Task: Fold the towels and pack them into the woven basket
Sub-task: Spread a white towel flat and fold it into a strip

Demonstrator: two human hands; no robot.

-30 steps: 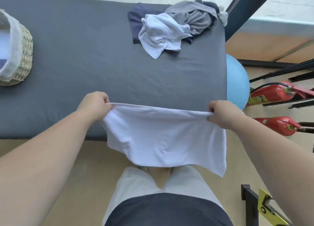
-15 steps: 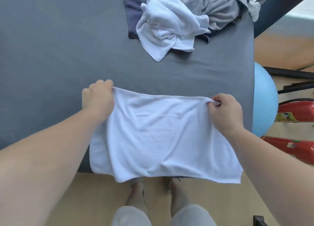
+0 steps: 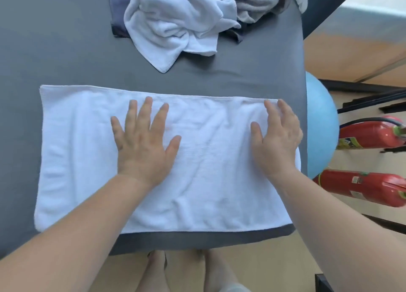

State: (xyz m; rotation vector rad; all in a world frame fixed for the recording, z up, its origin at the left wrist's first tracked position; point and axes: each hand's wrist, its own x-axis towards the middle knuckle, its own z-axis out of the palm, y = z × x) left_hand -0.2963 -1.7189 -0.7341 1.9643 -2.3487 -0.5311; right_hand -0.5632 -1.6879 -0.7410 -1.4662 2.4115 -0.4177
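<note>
A white towel (image 3: 92, 160) lies spread flat, long side left to right, at the near edge of a grey padded table (image 3: 44, 50), with the left hand (image 3: 144, 146) pressed palm-down near its middle, fingers splayed and grasping nothing, and the right hand (image 3: 278, 142) flat and released over its 3 o'clock end. Bare grey surface stretches toward 9 and 10 o'clock. At 12 o'clock sits a crumpled pile of towels (image 3: 175, 26), while the table's right edge runs just beside the towel's end, with a blue ball (image 3: 320, 120) beyond.

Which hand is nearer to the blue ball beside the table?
Right. The right hand lies flat on the spread white towel at its right end, close to the table edge next to the blue ball. The left hand is flat near the towel's middle, farther off.
</note>
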